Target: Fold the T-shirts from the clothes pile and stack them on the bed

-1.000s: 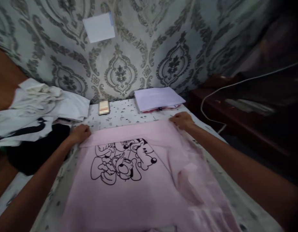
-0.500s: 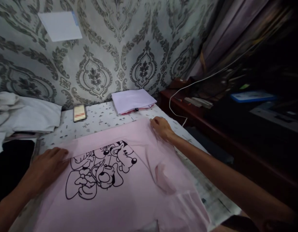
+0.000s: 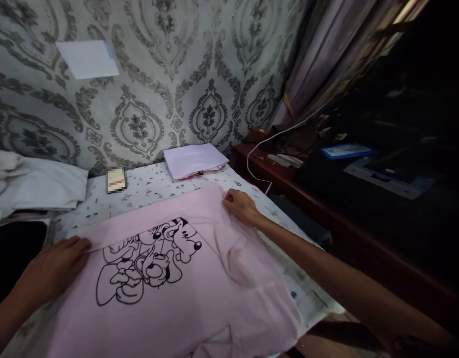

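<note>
A pink T-shirt [image 3: 199, 303] with black cartoon line drawings lies spread before me, its far edge folded over so that the fold covers the top of the print. My left hand [image 3: 60, 266] grips the shirt at the left end of that fold, fingers closed over the cloth. At the fold's far right corner, my right hand [image 3: 240, 206] pinches the fabric between thumb and curled fingers. Creases run through the cloth below my right wrist, around what looks like a sleeve.
A folded lilac cloth [image 3: 195, 160] and a phone-like item [image 3: 116, 180] lie at the back of the patterned sheet [image 3: 147, 191]. White clothes [image 3: 46, 184] and a black cloth [image 3: 19, 253] are at left. A dark red desk [image 3: 259, 161] with a white cable [image 3: 252, 164] stands at right.
The whole view has shifted, so most things sit slightly further left. Both hands keep their hold at the same corners of the shirt's fold, which looks little changed.
</note>
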Demonstrator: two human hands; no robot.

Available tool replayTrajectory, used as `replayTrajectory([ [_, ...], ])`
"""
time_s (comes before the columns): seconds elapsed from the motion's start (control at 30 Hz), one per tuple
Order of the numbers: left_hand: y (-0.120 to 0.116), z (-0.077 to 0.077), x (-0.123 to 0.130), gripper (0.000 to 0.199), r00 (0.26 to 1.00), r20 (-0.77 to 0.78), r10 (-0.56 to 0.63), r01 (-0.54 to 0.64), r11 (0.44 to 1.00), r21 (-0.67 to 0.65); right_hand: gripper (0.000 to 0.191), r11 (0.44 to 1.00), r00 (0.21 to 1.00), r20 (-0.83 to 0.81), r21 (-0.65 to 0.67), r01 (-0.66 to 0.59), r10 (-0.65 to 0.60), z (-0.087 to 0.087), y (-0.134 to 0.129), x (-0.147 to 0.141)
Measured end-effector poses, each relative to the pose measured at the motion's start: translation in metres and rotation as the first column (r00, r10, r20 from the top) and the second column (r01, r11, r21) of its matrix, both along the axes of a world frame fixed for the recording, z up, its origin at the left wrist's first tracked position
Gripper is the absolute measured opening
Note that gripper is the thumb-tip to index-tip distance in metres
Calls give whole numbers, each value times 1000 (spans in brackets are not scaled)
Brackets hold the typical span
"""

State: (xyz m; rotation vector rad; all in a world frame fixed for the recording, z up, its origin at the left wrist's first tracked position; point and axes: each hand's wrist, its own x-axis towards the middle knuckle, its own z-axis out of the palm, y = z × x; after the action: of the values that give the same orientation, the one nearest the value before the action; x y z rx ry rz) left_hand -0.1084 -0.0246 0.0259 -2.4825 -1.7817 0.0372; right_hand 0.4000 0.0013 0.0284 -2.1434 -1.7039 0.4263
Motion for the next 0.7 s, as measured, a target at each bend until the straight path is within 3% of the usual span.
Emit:
replayTrajectory([
  [0.1, -2, 27, 36, 45, 997, 15, 78, -77, 997, -26, 28, 986, 987, 113, 116, -123, 110, -5, 11, -12],
  [0.17, 4, 35, 66, 47, 987, 124, 104, -107, 994, 16, 37, 946, 955, 157, 169, -278, 253, -13, 25, -27],
  [0.23, 13, 30, 92, 52, 966, 244, 85, -94, 995, 25, 46, 890, 903, 189, 181, -419, 387, -24, 38, -42],
  [0.3, 23, 13, 106, 59, 951, 296, 89, -88, 996, -15, 52, 859, 862, 224, 142, -491, 455, -36, 48, -50],
  [0.37, 30, -5, 106, 68, 946, 295, 134, -106, 988, -109, 56, 868, 852, 259, 86, -489, 454, -48, 56, -48],
  [0.47, 30, -22, 84, 73, 945, 226, 238, -198, 962, -187, 61, 904, 867, 298, 25, -426, 400, -55, 61, -37],
  [0.6, 19, -19, 53, 72, 945, 162, 282, -257, 953, -161, 57, 928, 912, 216, 62, -369, 348, -46, 52, -30],
  [0.7, 8, -10, 56, 64, 947, 142, 289, -287, 957, -35, 51, 942, 957, 88, 175, -287, 276, -34, 34, -19],
])
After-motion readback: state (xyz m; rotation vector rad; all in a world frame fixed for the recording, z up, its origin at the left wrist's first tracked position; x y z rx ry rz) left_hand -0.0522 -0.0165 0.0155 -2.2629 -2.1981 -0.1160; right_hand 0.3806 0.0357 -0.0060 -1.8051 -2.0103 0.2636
